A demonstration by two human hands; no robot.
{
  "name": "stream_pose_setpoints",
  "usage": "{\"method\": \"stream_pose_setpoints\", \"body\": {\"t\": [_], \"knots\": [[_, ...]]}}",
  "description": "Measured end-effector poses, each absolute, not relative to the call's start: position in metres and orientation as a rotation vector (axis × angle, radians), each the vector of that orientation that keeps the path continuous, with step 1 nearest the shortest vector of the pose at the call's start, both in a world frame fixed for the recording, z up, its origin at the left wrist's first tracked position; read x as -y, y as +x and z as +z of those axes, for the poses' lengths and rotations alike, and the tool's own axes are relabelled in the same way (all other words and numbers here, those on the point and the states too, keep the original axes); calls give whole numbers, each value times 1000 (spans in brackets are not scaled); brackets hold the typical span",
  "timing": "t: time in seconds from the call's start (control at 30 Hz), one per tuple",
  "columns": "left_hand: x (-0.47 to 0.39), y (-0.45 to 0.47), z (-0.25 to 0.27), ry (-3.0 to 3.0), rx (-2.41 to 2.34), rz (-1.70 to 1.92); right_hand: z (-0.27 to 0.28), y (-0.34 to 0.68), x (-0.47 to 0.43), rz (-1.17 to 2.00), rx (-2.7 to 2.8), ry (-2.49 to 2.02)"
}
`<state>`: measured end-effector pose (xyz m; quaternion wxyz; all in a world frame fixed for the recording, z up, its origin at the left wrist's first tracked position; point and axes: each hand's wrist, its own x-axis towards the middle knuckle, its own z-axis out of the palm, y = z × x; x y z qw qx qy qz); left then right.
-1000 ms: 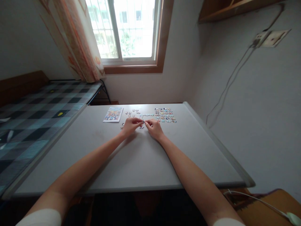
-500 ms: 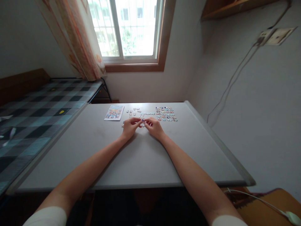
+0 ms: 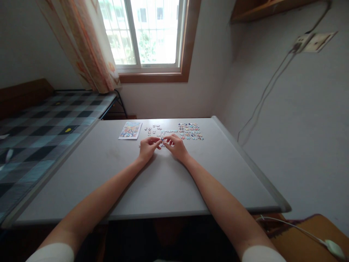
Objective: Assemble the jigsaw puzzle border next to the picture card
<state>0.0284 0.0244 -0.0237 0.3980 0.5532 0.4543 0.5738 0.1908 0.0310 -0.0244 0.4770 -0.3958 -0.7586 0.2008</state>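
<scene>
My left hand [image 3: 148,149] and my right hand [image 3: 177,147] meet over the middle of the table's far half. Between their fingertips is a small dark-blue puzzle piece [image 3: 162,139]. The left thumb and fingers pinch it from one side, while the right thumb and forefinger close on its other side. A few joined or loose pieces [image 3: 163,145] lie just under the fingertips, partly hidden by them. Behind the hands runs a pale-blue strip of pieces [image 3: 169,131].
Several coloured puzzle pieces [image 3: 191,131] lie in rows at the right. More loose pieces [image 3: 154,126] are scattered at the left, beside a printed picture sheet [image 3: 130,130]. All rest on a grey-white table [image 3: 163,189]. A checked bed [image 3: 54,120] stands left, a wall right.
The whole view has shifted slightly. The right thumb and forefinger have spread a little at the puzzle piece; the left hand keeps its pinch.
</scene>
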Motion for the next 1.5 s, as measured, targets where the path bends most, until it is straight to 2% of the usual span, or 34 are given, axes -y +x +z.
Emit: {"method": "stream_pose_setpoints", "body": {"t": [0.2,0.33,0.5,0.7,1.5], "knots": [[-27,24,-22,1517,-1168,1382,-26,192,-32,461,1873,-992],[-32,8,-21,1955,-1403,1279,-29,195,-35,446,1864,-1073],[-31,1,-21,2228,-1656,1021,-30,198,-37,482,1939,-1180],[-23,9,-16,2344,-1703,753,-28,201,-37,532,2057,-1161],[-18,10,-14,2450,-1683,647,-23,204,-37,564,2142,-1158]]}}
